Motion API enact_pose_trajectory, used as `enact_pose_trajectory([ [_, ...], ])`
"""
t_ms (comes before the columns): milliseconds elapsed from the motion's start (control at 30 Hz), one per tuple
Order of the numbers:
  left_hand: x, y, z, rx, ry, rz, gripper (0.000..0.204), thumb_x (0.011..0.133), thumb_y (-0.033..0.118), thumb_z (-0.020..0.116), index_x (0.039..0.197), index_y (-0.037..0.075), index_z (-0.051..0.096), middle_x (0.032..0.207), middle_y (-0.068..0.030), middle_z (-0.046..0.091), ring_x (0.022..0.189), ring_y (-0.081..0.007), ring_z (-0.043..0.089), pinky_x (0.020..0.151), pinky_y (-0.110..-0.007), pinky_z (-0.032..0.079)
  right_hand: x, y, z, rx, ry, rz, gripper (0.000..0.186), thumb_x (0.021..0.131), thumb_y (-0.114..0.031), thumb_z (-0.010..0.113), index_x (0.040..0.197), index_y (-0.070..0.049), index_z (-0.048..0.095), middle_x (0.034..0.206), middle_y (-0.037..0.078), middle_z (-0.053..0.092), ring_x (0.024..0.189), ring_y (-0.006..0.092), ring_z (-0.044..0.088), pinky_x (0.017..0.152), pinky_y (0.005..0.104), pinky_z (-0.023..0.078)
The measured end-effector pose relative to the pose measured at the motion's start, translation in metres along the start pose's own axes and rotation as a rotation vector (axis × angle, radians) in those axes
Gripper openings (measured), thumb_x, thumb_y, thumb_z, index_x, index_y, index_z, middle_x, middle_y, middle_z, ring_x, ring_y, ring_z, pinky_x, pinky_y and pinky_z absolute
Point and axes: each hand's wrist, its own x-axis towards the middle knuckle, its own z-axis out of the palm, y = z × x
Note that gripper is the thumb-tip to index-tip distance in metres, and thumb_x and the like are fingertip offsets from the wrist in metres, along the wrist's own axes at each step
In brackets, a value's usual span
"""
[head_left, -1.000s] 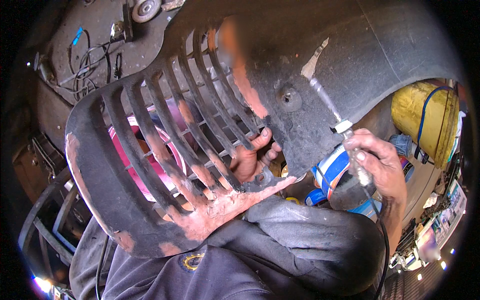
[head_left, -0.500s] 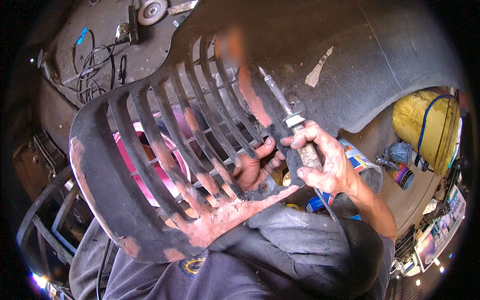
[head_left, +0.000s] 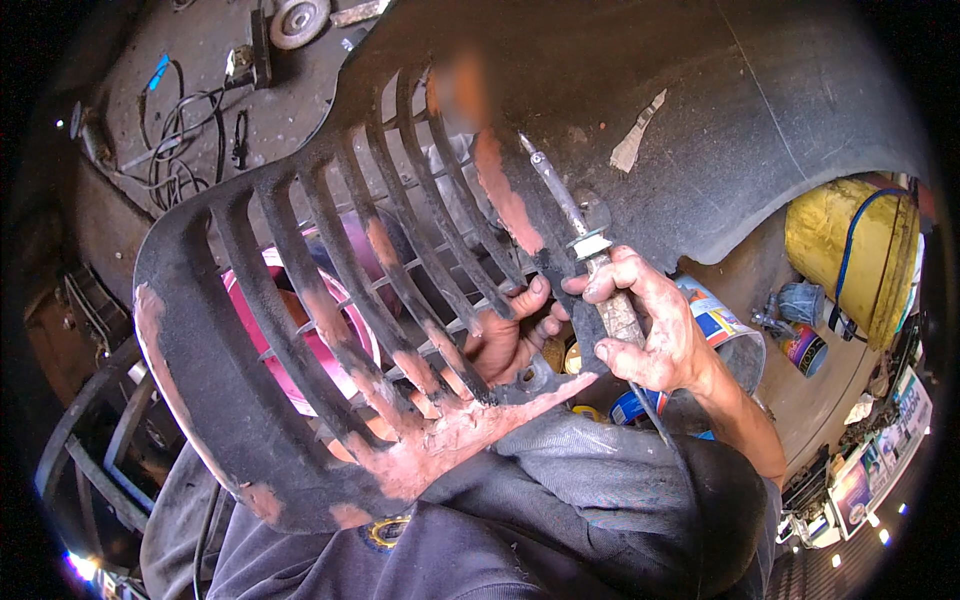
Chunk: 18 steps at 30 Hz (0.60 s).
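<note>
A black plastic bumper grille point(head_left: 230, 290) with curved slats tilts across my lap, patched with pinkish filler along its lower edge, left rim and several slats. From behind it my left hand point(head_left: 505, 340) comes through, its thumb and fingers closed about the inner ends of the slats; the palm is partly hidden. My right hand point(head_left: 660, 325) is wrapped round the handle of a soldering iron point(head_left: 565, 200). The iron's metal tip points up and away, over the black panel right of a filler strip. Its cord runs down over my leg.
A broad dark bumper panel point(head_left: 720, 120) with a torn paper scrap point(head_left: 638, 132) spans the far side. Behind the slats stands a pink bucket point(head_left: 290, 360). To the right are a white pail point(head_left: 735, 345) and a yellow container point(head_left: 840, 260). Cables point(head_left: 185, 140) lie at far left.
The grille's left side has shifted slightly left and down. Both hands keep nearly the same place and grip, and the iron has barely moved.
</note>
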Motion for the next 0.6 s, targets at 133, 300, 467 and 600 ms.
enact_pose_trajectory([
  [133,0.001,-0.003,-0.004,0.002,0.031,0.014,0.026,0.093,0.020,0.066,0.113,0.004,0.060,0.094,-0.0056,0.068,0.076,-0.0135,0.067,0.059,-0.020,0.056,0.001,0.001,0.001,-0.012,-0.009,-0.022,0.046,0.062,-0.007,0.071,0.106,-0.003,0.058,0.099,0.012,0.057,0.094,0.0292,0.059,0.085,0.0362,0.046],
  [300,0.005,-0.005,-0.006,-0.037,-0.015,0.007,0.025,0.093,0.019,0.065,0.111,0.003,0.060,0.093,-0.0063,0.068,0.075,-0.0136,0.066,0.059,-0.021,0.056,-0.003,0.001,0.000,-0.025,0.021,-0.048,0.047,0.062,-0.006,0.070,0.107,-0.003,0.058,0.098,0.013,0.056,0.093,0.0295,0.059,0.084,0.0360,0.046],
  [467,0.005,-0.004,-0.006,-0.010,-0.003,-0.013,0.026,0.092,0.020,0.065,0.111,0.001,0.060,0.091,-0.0077,0.068,0.073,-0.0136,0.066,0.058,-0.021,0.056,-0.010,0.000,-0.002,-0.035,0.026,-0.055,0.046,0.062,-0.007,0.070,0.106,-0.002,0.058,0.098,0.013,0.056,0.092,0.0299,0.058,0.084,0.0364,0.046],
  [600,0.004,-0.002,0.001,-0.104,-0.001,-0.010,0.017,0.091,0.016,0.067,0.099,0.001,0.065,0.079,-0.0108,0.069,0.067,-0.0160,0.068,0.056,-0.023,0.057,-0.011,-0.001,-0.002,-0.063,0.020,-0.052,0.046,0.062,-0.009,0.070,0.106,-0.003,0.058,0.097,0.014,0.055,0.092,0.0303,0.058,0.083,0.0366,0.046],
])
